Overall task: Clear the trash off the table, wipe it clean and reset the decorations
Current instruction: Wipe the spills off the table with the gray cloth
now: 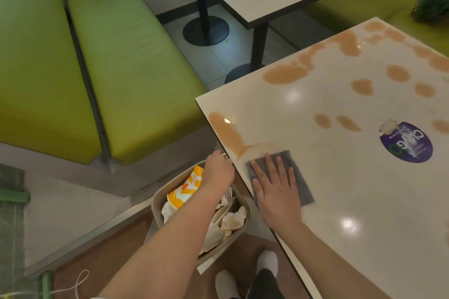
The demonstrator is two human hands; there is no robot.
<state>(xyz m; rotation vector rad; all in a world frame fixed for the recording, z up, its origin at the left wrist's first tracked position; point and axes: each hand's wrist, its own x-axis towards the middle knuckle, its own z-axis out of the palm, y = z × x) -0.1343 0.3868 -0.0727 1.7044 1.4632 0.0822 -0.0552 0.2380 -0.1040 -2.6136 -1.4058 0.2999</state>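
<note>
Nearest, below the table's near-left edge, a tan bin (155,204) stands on the floor, stuffed with crumpled paper trash (184,192), so the clearing looks done. The left hand (218,172) reaches over the bin to the table's edge, fingers curled; what they grip, if anything, I cannot tell. On the table (340,189), just inside that edge, the right hand (274,184) presses flat on a grey cloth (298,182), fingers straight and slightly spread. The cloth's far corner touches a brown spill streak (226,133) running along the left edge toward the far-left corner. More brown puddles (281,74) dot the middle and the far edge, and a purple sticker (405,142) sits toward the right edge. To wipe well, the cloth probably needs firm, even pressure and overlapping strokes drawn from the far puddles toward the near-left edge, folding to a dry face as it soaks, so liquid is lifted rather than smeared or pushed off onto the floor.
</note>
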